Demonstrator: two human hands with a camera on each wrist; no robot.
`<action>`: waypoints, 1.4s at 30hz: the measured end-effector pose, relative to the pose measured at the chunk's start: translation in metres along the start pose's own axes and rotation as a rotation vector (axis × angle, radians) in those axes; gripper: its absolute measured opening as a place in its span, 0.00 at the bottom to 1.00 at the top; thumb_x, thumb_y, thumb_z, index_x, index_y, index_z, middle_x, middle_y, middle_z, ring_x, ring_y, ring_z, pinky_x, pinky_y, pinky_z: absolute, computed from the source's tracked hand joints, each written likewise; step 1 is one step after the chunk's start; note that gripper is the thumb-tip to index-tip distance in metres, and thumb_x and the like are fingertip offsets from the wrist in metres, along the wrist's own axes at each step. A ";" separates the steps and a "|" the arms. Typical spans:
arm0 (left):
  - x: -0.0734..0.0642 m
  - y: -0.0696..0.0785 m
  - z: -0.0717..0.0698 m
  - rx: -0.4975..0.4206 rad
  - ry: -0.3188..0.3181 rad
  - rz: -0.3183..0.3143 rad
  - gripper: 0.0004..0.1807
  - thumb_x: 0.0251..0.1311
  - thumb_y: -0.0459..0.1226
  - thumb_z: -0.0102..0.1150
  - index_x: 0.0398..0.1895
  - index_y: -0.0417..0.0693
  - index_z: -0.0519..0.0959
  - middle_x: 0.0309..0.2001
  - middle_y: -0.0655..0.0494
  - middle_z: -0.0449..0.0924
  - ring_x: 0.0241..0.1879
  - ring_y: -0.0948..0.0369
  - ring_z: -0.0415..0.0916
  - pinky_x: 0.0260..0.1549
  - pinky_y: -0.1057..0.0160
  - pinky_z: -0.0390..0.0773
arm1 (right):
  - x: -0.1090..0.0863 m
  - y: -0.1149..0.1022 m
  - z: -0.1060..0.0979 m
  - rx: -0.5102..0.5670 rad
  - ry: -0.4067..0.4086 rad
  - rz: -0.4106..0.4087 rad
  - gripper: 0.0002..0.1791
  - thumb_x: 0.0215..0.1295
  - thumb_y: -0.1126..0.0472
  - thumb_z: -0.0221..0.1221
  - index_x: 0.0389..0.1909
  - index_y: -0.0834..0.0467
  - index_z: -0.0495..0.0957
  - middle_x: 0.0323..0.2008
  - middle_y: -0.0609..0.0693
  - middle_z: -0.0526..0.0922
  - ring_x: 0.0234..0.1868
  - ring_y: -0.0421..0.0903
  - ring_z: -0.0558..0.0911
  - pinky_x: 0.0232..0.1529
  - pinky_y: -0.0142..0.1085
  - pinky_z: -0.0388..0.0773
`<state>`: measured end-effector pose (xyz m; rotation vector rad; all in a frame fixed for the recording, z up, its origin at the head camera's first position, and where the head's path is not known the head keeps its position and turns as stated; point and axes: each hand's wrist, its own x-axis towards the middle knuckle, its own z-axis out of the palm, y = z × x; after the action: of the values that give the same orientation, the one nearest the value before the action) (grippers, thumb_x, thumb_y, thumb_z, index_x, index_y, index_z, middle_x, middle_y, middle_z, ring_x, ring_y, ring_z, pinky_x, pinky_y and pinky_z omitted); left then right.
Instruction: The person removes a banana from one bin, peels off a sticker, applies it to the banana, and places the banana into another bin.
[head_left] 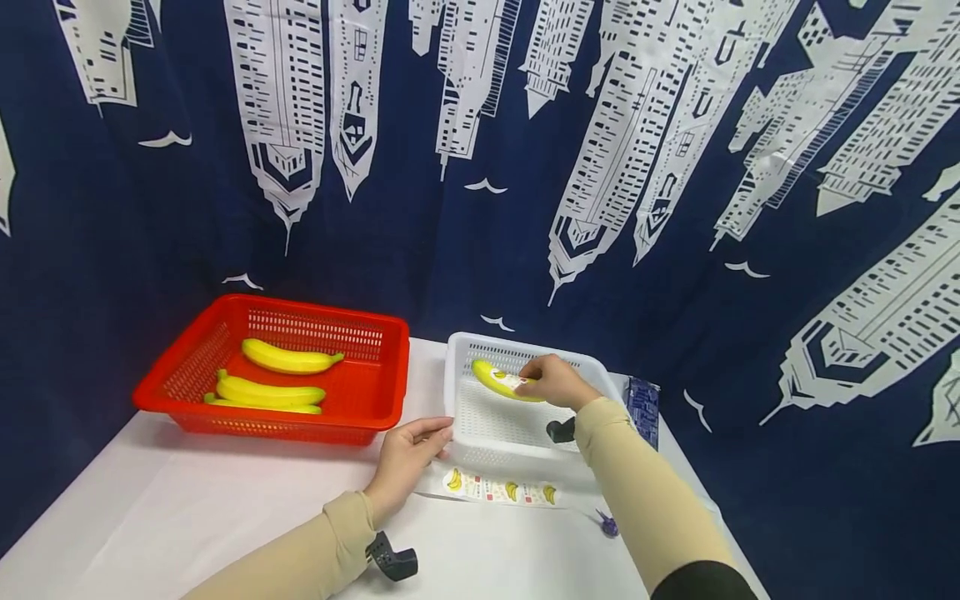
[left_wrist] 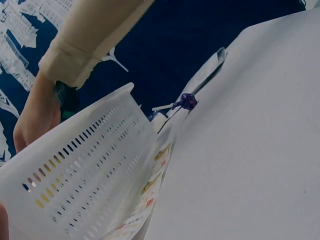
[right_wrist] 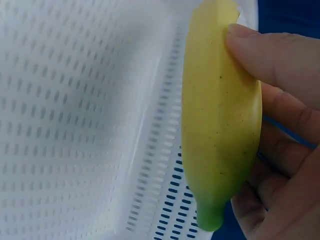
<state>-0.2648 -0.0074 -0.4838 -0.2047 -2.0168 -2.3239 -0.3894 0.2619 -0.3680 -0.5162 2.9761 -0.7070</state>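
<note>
My right hand (head_left: 558, 382) grips a yellow banana (right_wrist: 220, 105) between thumb and fingers, inside the white basket's outline. In the head view a printed white label shows on this banana, beside the fingertips. The white basket (head_left: 517, 450) is perforated plastic; no other banana shows in it. At its front left corner, my left hand (head_left: 405, 462) touches the rim with fairly straight fingers. Only a fingertip of that hand enters the left wrist view. A strip of banana stickers (head_left: 498, 490) lies along the basket's front, partly under its edge.
A red basket (head_left: 386, 375) at the left holds several bananas (head_left: 288, 358). Beyond the white basket's right side lies a blue patterned packet (head_left: 643, 408). A small purple wrapped item (head_left: 608, 525) sits near the right forearm. Behind the white table hangs a navy curtain (head_left: 420, 250).
</note>
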 end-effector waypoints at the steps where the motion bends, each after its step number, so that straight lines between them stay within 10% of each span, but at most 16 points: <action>1: -0.001 0.000 -0.001 -0.001 0.003 -0.005 0.18 0.66 0.41 0.69 0.56 0.44 0.85 0.44 0.49 0.88 0.36 0.57 0.84 0.38 0.68 0.80 | 0.006 0.000 0.004 -0.008 -0.019 -0.005 0.15 0.56 0.58 0.74 0.43 0.60 0.87 0.38 0.49 0.88 0.39 0.43 0.82 0.43 0.38 0.80; 20: 0.002 -0.002 -0.005 -0.014 -0.039 -0.019 0.19 0.66 0.43 0.68 0.57 0.47 0.85 0.45 0.51 0.87 0.36 0.58 0.84 0.38 0.67 0.79 | 0.045 0.022 0.053 -0.284 -0.022 -0.056 0.12 0.48 0.62 0.77 0.33 0.55 0.86 0.34 0.47 0.89 0.38 0.44 0.83 0.47 0.45 0.80; 42: 0.002 -0.005 -0.008 -0.007 -0.039 -0.014 0.20 0.66 0.44 0.69 0.58 0.46 0.85 0.45 0.46 0.87 0.36 0.57 0.85 0.35 0.69 0.77 | 0.054 0.014 0.059 -0.279 -0.062 -0.019 0.14 0.53 0.71 0.72 0.41 0.60 0.87 0.37 0.52 0.88 0.39 0.48 0.82 0.50 0.46 0.81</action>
<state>-0.2676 -0.0144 -0.4895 -0.2386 -2.0341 -2.3534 -0.4386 0.2310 -0.4247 -0.5676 3.0291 -0.2702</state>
